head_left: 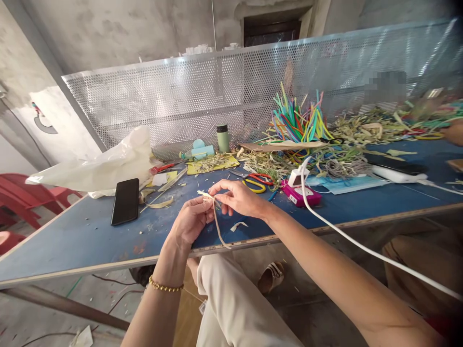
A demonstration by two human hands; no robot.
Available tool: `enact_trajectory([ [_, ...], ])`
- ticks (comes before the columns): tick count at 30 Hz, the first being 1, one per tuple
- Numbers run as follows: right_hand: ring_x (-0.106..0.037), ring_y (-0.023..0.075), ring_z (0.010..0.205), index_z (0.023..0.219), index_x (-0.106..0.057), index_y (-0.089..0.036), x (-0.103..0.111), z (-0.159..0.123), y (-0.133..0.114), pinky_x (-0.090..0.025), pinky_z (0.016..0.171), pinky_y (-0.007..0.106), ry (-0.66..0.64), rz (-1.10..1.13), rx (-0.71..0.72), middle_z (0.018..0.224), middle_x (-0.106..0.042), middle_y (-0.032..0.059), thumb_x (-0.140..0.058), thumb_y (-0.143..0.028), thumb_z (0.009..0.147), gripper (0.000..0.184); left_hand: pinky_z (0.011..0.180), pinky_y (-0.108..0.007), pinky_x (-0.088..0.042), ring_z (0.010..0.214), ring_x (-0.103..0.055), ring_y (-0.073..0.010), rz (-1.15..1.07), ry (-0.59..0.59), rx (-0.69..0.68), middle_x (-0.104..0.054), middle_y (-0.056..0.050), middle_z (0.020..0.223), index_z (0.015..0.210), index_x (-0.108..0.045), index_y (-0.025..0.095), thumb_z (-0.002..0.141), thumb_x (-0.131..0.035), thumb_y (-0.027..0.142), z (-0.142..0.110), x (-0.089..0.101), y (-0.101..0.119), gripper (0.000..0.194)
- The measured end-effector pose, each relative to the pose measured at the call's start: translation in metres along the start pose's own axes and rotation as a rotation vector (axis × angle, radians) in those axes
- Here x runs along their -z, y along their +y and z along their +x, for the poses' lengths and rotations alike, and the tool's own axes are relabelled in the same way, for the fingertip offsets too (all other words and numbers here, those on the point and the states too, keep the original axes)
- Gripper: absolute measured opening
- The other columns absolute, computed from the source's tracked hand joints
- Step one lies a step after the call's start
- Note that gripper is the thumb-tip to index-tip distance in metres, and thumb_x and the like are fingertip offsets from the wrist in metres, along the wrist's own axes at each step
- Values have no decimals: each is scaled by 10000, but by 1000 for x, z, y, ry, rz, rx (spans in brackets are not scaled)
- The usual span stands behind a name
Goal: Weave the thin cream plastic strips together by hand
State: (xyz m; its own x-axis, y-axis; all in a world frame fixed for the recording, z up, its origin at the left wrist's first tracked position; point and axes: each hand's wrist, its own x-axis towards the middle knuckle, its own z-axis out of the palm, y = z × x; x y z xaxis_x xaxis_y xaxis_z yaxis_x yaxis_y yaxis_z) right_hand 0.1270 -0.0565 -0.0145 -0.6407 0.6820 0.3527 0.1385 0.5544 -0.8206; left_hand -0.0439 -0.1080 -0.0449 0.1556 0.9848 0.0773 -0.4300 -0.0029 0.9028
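Note:
Close to the table's front edge, my left hand (191,219) pinches a small pale piece of dried plant strip (205,194). Fingers of my right hand (238,197) close on the same strip from the other side, so both hands meet there. A thin beige strand (219,229) hangs from between them down to the table edge. Fingertips partly hide where strip and strand join. On the table just below my right hand lies a small pale scrap (238,225).
A black phone (125,201) lies left, before a white plastic bag (108,164). Yellow-handled scissors (256,185), a magenta box (300,193) and a white cable (347,233) are right. Behind stand a green bottle (223,139) and colourful stems (298,118). Another person's hand (454,132) shows far right.

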Motion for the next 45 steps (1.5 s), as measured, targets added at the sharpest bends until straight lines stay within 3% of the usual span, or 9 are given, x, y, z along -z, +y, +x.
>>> enact_trajectory([
  [4,-565,108,439,899,-547,-178,2,-5,0,-444,438,202,-17,-5,-26,549,-585,-37,-543,-284,902,107,540,-199,-370,524,-459,-67,-9,-11,11,-551,-10,607,698,-669,85,689,-808,230,0,0,0,201],
  [10,-529,91,564,815,-527,-183,3,-8,0,-421,559,205,46,-184,156,642,-567,-36,-537,-192,869,55,557,-198,-387,543,-469,-69,-19,-26,-9,-555,-13,613,692,-668,81,670,-827,212,-2,-3,0,207],
  [21,-530,110,601,805,-525,-181,-2,-6,4,-408,613,229,120,-251,183,650,-567,-28,-535,-173,860,56,530,-178,-370,558,-454,-67,-52,-31,-34,-540,-9,609,687,-663,73,672,-826,186,-2,-5,0,200],
  [24,-533,108,611,807,-532,-179,-2,-8,4,-412,617,227,144,-302,209,700,-585,-13,-533,-141,866,70,534,-175,-378,556,-459,-65,-61,-22,-38,-547,-8,614,688,-662,74,657,-835,177,-1,-5,0,204],
  [28,-527,92,608,846,-582,-165,-2,-14,1,-416,600,228,291,-389,266,905,-609,49,-561,-188,901,63,526,-174,-377,544,-453,-64,-75,-10,-49,-543,-5,602,679,-656,85,680,-825,198,0,-3,0,204],
  [32,-504,68,511,785,-629,-151,-7,-20,-3,-402,540,226,309,-391,164,843,-628,43,-616,-235,886,132,508,-176,-362,532,-432,-60,-79,0,-56,-529,5,594,694,-664,86,688,-820,197,1,-2,-1,192],
  [38,-542,103,419,808,-616,-163,-17,-16,0,-430,421,204,143,-13,-85,555,-573,-25,-583,-287,878,147,533,-182,-388,541,-439,-64,-54,1,-21,-536,0,597,715,-681,87,680,-832,214,1,0,-2,201],
  [41,-563,114,443,774,-572,-174,-18,-12,3,-463,407,205,115,58,-71,547,-563,-30,-572,-277,870,141,530,-178,-390,542,-441,-62,-80,3,-6,-541,-6,598,701,-681,74,647,-847,195,1,0,-3,213],
  [45,-584,115,472,760,-559,-179,-18,-10,6,-480,427,201,139,-18,-3,563,-577,-25,-560,-232,866,118,524,-176,-391,519,-416,-51,-124,4,-8,-524,1,566,666,-673,61,630,-846,167,1,-2,-2,206],
])
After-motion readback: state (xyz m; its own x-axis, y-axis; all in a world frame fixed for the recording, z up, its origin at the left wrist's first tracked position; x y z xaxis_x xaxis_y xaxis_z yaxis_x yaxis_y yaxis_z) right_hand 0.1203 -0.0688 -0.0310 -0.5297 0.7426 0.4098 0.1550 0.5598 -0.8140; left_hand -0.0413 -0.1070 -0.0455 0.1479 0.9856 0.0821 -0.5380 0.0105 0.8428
